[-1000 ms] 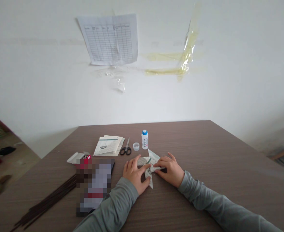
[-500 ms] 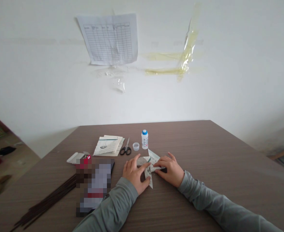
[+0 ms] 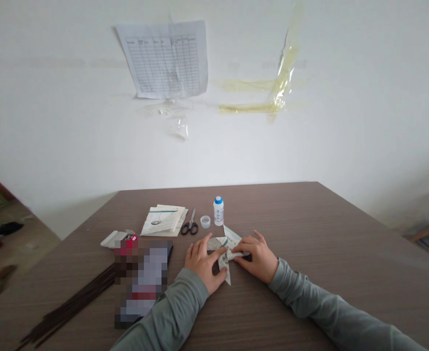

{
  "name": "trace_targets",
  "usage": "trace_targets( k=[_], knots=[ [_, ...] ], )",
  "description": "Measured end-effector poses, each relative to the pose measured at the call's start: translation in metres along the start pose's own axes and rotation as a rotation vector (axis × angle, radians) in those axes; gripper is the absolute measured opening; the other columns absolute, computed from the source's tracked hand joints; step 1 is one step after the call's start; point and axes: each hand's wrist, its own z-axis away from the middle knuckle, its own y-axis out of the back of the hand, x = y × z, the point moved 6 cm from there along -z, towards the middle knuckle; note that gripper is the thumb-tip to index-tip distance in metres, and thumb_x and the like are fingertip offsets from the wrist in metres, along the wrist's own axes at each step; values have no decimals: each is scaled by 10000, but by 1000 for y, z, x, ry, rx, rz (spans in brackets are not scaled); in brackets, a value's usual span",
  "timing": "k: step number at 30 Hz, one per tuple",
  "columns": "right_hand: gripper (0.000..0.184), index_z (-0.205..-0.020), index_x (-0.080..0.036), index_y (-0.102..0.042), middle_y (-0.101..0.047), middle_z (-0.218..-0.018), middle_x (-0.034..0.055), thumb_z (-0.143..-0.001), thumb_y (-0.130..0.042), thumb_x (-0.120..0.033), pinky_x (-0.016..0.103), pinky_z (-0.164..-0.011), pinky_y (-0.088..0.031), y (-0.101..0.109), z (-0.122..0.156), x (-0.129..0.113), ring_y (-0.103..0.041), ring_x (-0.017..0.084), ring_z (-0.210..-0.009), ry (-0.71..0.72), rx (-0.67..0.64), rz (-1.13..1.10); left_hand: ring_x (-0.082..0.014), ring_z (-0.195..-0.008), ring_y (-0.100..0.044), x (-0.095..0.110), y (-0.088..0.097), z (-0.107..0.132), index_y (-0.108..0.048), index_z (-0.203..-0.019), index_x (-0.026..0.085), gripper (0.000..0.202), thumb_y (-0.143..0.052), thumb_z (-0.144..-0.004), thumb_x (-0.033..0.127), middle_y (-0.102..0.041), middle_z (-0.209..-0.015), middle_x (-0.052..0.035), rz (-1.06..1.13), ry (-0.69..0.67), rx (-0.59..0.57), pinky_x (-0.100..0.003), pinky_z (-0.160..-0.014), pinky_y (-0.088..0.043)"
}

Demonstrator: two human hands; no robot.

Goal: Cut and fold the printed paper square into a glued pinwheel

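Note:
A folded piece of printed paper [image 3: 227, 243] with pointed flaps lies flat on the brown wooden table [image 3: 309, 229]. My left hand [image 3: 202, 262] presses on its left side, fingers spread over the paper. My right hand [image 3: 257, 257] pinches and presses its right side near the centre. Both hands hide the middle of the paper. A small white glue bottle with a blue cap [image 3: 218, 210] stands just behind, with a small clear cap [image 3: 205, 222] and black-handled scissors [image 3: 190, 224] beside it.
A stack of printed papers [image 3: 164, 219] lies at the back left. A small open white box [image 3: 116, 238] and a bundle of thin dark sticks [image 3: 71, 304] lie at the left. A blurred flat item [image 3: 143, 280] sits beside my left arm. A chart hangs on the wall [image 3: 166, 58].
Almost nothing has moved. Both hands stay pressed on the folded paper, with only a tiny shift of the fingers.

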Motion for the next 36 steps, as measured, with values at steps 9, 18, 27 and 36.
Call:
trace_targets(
  k=[9, 18, 27, 36],
  knots=[
    [156, -1100, -418, -1000, -985, -1132, 59, -1011, -935, -307, 853, -1475, -493, 1, 0, 0, -946, 408, -1152, -2, 0, 6, -548, -1648, -772, -4, -7, 0, -1020, -1479, 451, 607, -1004, -891, 303, -768, -1878, -159, -26, -3, -20, -768, -1425, -608],
    [172, -1124, -420, -1005, -997, -1149, 46, -1027, -939, -294, 822, -1484, -502, 1, 1, 0, -950, 392, -1154, 4, -2, 25, -526, -1616, -796, -6, -5, -1, -996, -1537, 419, 651, -1028, -896, 306, -778, -1865, -164, -9, -6, -22, -742, -1420, -623],
    [150, -1179, -389, -1015, -992, -1227, 97, -1065, -926, -347, 931, -1502, -418, -3, -2, -2, -938, 450, -1265, -41, -83, 22, -514, -1629, -792, -6, -4, -2, -1039, -1418, 466, 537, -1048, -895, 344, -775, -1884, -124, -20, 2, -44, -721, -1426, -622],
    [132, -1157, -397, -1006, -986, -1209, 91, -1056, -927, -363, 916, -1502, -425, -3, -2, 0, -939, 439, -1239, -46, -80, 22, -523, -1672, -772, -6, -3, -2, -1031, -1451, 475, 555, -1032, -913, 340, -755, -1914, -122, -20, 5, -71, -717, -1442, -610]
  ],
)
